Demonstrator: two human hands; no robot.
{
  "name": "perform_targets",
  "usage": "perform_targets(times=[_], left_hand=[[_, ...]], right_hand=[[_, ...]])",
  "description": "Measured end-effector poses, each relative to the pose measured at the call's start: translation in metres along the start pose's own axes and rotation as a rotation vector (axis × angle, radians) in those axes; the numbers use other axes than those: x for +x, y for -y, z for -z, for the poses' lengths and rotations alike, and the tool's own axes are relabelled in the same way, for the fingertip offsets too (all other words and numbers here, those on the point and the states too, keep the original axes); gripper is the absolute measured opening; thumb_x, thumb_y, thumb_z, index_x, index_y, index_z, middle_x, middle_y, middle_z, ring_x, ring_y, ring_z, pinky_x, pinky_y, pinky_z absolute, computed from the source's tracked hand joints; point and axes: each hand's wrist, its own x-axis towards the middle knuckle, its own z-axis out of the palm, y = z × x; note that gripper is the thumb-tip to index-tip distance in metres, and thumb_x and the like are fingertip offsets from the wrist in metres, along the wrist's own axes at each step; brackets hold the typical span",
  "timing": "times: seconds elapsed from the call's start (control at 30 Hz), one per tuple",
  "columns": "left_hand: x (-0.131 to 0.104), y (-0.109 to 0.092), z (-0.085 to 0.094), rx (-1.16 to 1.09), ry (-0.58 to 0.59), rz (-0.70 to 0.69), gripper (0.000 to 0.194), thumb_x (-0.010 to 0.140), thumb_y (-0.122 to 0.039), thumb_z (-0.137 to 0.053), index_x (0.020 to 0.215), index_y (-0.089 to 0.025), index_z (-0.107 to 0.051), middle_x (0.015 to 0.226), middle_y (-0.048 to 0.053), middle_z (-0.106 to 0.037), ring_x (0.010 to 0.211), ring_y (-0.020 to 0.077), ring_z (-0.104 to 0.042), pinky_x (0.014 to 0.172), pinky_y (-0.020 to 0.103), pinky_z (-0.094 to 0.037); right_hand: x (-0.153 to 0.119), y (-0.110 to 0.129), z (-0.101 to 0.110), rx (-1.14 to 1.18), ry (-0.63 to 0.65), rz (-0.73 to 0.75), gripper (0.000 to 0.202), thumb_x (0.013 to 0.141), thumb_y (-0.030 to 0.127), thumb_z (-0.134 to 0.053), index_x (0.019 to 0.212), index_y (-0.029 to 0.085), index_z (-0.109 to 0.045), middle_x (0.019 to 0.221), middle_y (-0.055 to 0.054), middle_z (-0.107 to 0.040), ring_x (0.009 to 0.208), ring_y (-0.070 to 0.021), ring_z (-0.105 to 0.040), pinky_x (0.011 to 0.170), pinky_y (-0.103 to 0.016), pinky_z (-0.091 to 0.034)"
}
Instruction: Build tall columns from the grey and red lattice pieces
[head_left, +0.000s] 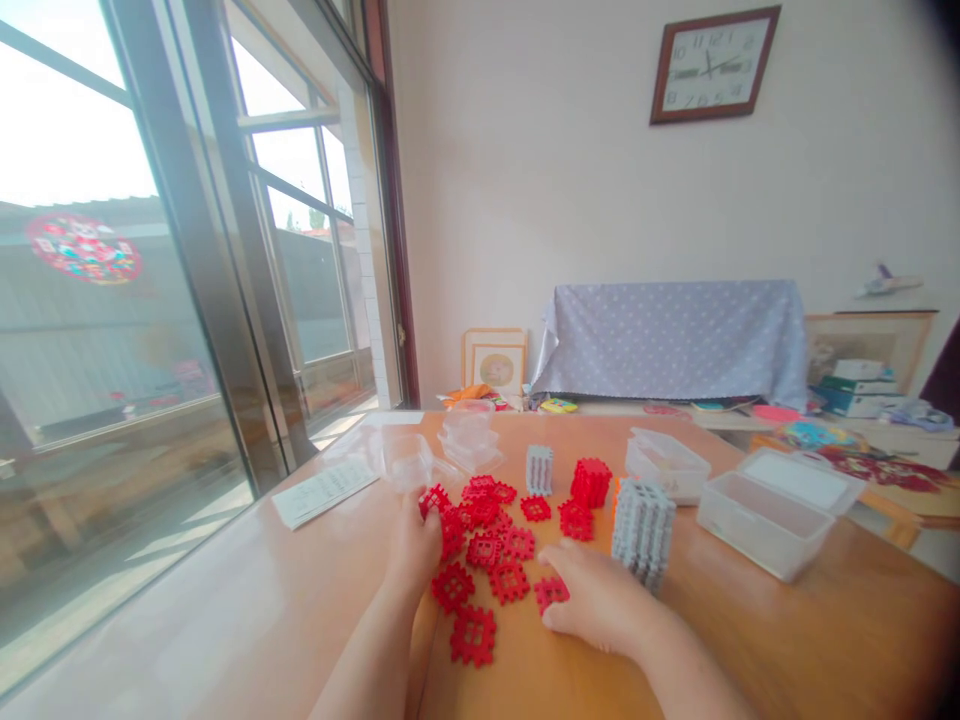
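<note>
My left hand (418, 545) is closed on a red square plastic building piece (433, 499) with notched edges, at the left side of a loose pile of such pieces (484, 548). On the right, my right hand (600, 592) has its thumb and fingers around another red piece (552, 594), close to the tabletop. Behind that hand stands a tall grey stack (643, 532) of similar pieces. Farther back are a stack of red pieces (592, 482) and a shorter grey stack (539, 470). A bit of orange shows behind the tall grey stack.
Clear plastic boxes (469, 440) stand at the back of the wooden table (247, 620). Two more translucent containers (765, 522) (667, 468) are at the right. A printed sheet (325, 490) lies at the left, near the window. A cloth-covered object (675, 340) stands beyond the table.
</note>
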Motion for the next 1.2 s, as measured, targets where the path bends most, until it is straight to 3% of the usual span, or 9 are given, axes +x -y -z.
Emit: perform_targets(times=[0.17,0.27,0.4,0.5,0.6,0.77,0.87,1.0,1.2], left_hand=[[-0.004,-0.002,-0.001,0.034,0.006,0.011,0.029,0.075,-0.022,-0.064,0.103,-0.021,-0.064,0.081,0.003,-0.068,0.079,0.0217,-0.064,0.071,0.032,-0.050],[-0.005,0.004,-0.003,0.079,0.006,-0.031,0.040,0.073,-0.022,-0.066,0.113,-0.021,-0.063,0.091,0.006,-0.070,0.090,0.0239,-0.065,0.079,0.034,-0.050],[-0.003,0.011,-0.004,0.346,-0.032,-0.214,0.059,0.073,-0.020,-0.066,0.131,-0.019,-0.055,0.125,0.013,-0.063,0.123,0.0311,-0.055,0.104,0.044,-0.042],[-0.006,0.003,-0.003,0.547,-0.038,-0.344,0.054,0.079,-0.018,-0.059,0.132,-0.018,-0.054,0.129,0.013,-0.061,0.125,0.0295,-0.053,0.108,0.045,-0.039],[-0.019,-0.016,-0.001,0.616,0.081,-0.414,0.035,0.081,-0.013,-0.051,0.113,-0.022,-0.064,0.111,0.007,-0.069,0.109,0.0244,-0.059,0.098,0.040,-0.044],[-0.043,-0.042,-0.001,0.675,0.287,-0.462,0.030,0.079,-0.012,-0.053,0.099,-0.029,-0.068,0.102,0.000,-0.072,0.108,0.0240,-0.056,0.100,0.041,-0.036],[-0.048,-0.043,-0.001,0.688,0.401,-0.456,0.029,0.080,-0.011,-0.051,0.096,-0.028,-0.068,0.094,0.000,-0.071,0.102,0.0227,-0.057,0.098,0.040,-0.035],[-0.049,-0.042,-0.002,0.719,0.448,-0.448,0.027,0.082,-0.013,-0.050,0.097,-0.028,-0.067,0.089,0.000,-0.070,0.096,0.0227,-0.058,0.093,0.038,-0.035],[-0.061,-0.055,-0.002,0.744,0.572,-0.435,0.017,0.082,-0.018,-0.053,0.091,-0.027,-0.065,0.087,-0.001,-0.070,0.092,0.0224,-0.057,0.089,0.037,-0.033]], right_hand=[[0.009,-0.002,-0.008,0.037,-0.076,0.001,0.035,0.077,0.030,-0.063,0.112,0.025,-0.066,0.109,-0.008,-0.065,0.102,-0.0262,-0.063,0.085,-0.033,-0.043],[0.014,-0.003,-0.011,0.030,-0.100,0.000,0.035,0.080,0.025,-0.060,0.115,0.025,-0.065,0.113,-0.008,-0.064,0.106,-0.0253,-0.062,0.087,-0.032,-0.042],[0.018,-0.004,-0.011,-0.002,-0.165,-0.017,0.041,0.082,0.020,-0.058,0.122,0.026,-0.063,0.118,-0.008,-0.064,0.113,-0.0258,-0.058,0.094,-0.034,-0.041],[0.019,0.001,-0.007,0.029,-0.239,-0.014,0.036,0.084,0.021,-0.056,0.119,0.026,-0.065,0.117,-0.007,-0.065,0.113,-0.0251,-0.057,0.094,-0.034,-0.040],[0.016,0.012,-0.004,0.101,-0.246,0.095,0.033,0.085,0.020,-0.054,0.114,0.028,-0.068,0.113,-0.004,-0.068,0.109,-0.0224,-0.058,0.092,-0.031,-0.041],[0.007,0.028,-0.004,0.115,-0.109,0.228,0.037,0.081,0.015,-0.053,0.108,0.033,-0.071,0.102,-0.001,-0.072,0.102,-0.0210,-0.060,0.085,-0.029,-0.040],[0.003,0.029,-0.004,0.096,-0.060,0.216,0.031,0.080,0.016,-0.052,0.098,0.029,-0.073,0.094,-0.002,-0.072,0.091,-0.0202,-0.062,0.076,-0.028,-0.038],[0.004,0.019,0.001,0.134,-0.063,0.168,0.022,0.085,0.020,-0.049,0.085,0.025,-0.070,0.079,-0.001,-0.070,0.077,-0.0177,-0.061,0.066,-0.026,-0.034],[0.015,-0.009,0.005,0.127,-0.188,-0.028,0.025,0.088,0.021,-0.046,0.099,0.025,-0.069,0.092,-0.004,-0.073,0.086,-0.0206,-0.066,0.074,-0.029,-0.041]])
